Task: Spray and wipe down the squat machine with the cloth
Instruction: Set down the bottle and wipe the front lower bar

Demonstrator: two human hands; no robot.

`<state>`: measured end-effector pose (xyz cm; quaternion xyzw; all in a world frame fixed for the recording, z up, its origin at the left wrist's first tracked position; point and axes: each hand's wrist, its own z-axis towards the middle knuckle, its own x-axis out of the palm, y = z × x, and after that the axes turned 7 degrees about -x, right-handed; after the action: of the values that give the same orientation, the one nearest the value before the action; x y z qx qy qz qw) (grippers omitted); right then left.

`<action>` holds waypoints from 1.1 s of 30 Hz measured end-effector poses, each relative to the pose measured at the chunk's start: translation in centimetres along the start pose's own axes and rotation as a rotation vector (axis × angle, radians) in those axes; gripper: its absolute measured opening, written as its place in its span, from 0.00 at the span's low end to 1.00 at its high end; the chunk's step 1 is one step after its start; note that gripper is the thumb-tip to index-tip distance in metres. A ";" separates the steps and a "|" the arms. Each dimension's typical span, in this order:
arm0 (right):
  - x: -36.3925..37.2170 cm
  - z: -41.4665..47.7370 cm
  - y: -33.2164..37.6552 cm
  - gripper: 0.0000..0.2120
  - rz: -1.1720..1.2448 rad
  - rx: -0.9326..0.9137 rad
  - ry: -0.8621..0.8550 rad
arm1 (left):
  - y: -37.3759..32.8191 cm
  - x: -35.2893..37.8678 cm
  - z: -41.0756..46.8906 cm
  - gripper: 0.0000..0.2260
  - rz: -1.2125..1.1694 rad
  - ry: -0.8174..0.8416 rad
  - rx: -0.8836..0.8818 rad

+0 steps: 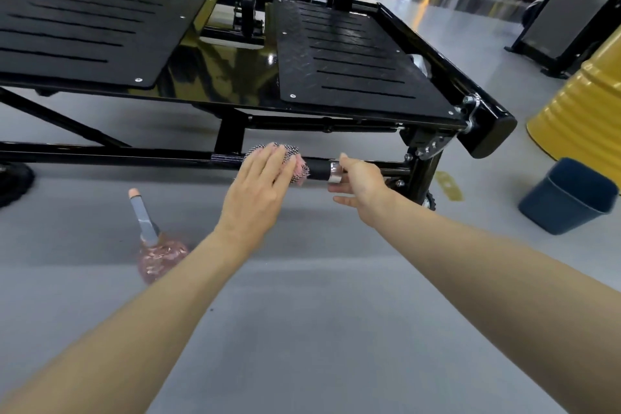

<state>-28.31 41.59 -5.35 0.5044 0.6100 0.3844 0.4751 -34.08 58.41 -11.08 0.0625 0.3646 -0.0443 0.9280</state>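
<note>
Grey gym floor (pixel 336 279) runs under the squat machine (pixel 353 54), where the left hand (pixel 258 185) presses the cloth (pixel 300 171) with flat fingers (pixel 268 158) onto the low bar (pixel 317 170). The bar's length runs left-right, and the right hand (pixel 361 178) clasps it just right of the cloth.

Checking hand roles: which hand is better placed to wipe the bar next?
Left. The left hand lies flat on the cloth on the bar; the right hand holds the bar, without cloth.

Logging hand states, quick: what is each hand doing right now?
Left hand: open, flat fingers pressing the cloth on the bar.
Right hand: at the silver collar; grip cannot be told.
</note>
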 end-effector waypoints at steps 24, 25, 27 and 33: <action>1.0 0.7 1.4 0.07 0.015 -0.011 -0.024 | 0.3 -5.1 8.3 0.10 -0.129 0.702 -0.223; 1.1 0.7 1.4 0.08 -0.022 -0.014 -0.038 | 1.1 -4.9 8.7 0.13 -0.223 0.711 -0.314; 1.3 -0.2 1.5 0.07 -0.016 0.000 -0.053 | 2.6 -4.2 9.5 0.12 -0.371 0.704 -0.486; 1.6 -1.6 0.5 0.04 0.056 0.014 0.018 | 1.7 -2.5 10.6 0.13 -0.271 1.080 -0.548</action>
<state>-29.76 43.30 -4.81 0.5211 0.6026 0.3977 0.4552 -28.56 58.65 -1.49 -0.2113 0.7855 -0.0285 0.5809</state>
